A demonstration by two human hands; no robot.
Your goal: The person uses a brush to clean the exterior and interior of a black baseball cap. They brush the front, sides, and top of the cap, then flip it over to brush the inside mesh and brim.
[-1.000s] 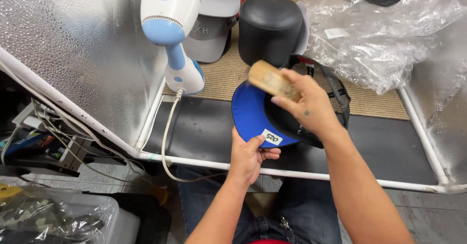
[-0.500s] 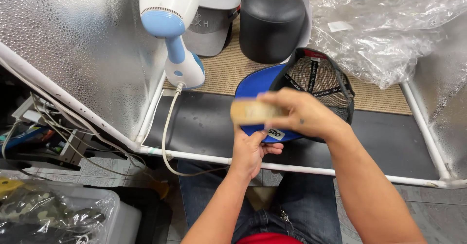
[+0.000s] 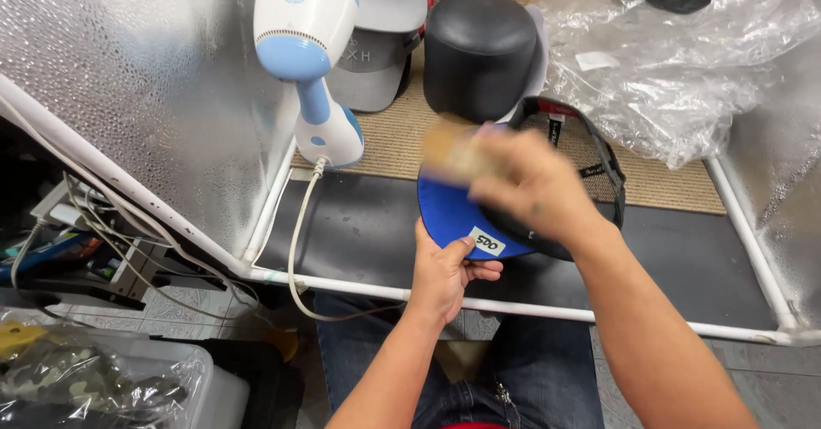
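Observation:
A cap with a blue brim [image 3: 449, 211] and black mesh back lies upside down in front of me. My left hand [image 3: 449, 266] pinches the brim's near edge, thumb beside a small white sticker. My right hand [image 3: 530, 185] hovers over the cap, gripping a tan wooden brush [image 3: 453, 151] that is blurred by motion. The brush sits just above the brim's far side.
A white and blue handheld steamer [image 3: 308, 61] stands at the back left, its cord [image 3: 295, 258] trailing over the white frame tube [image 3: 599, 318]. A black dome-shaped cap form [image 3: 479, 48], a grey cap [image 3: 368, 74] and crumpled clear plastic [image 3: 676, 61] lie behind. Reflective panels flank both sides.
My right hand swept the brush from the cap's far side toward me, then back up over the brim. My left hand kept its hold on the brim.

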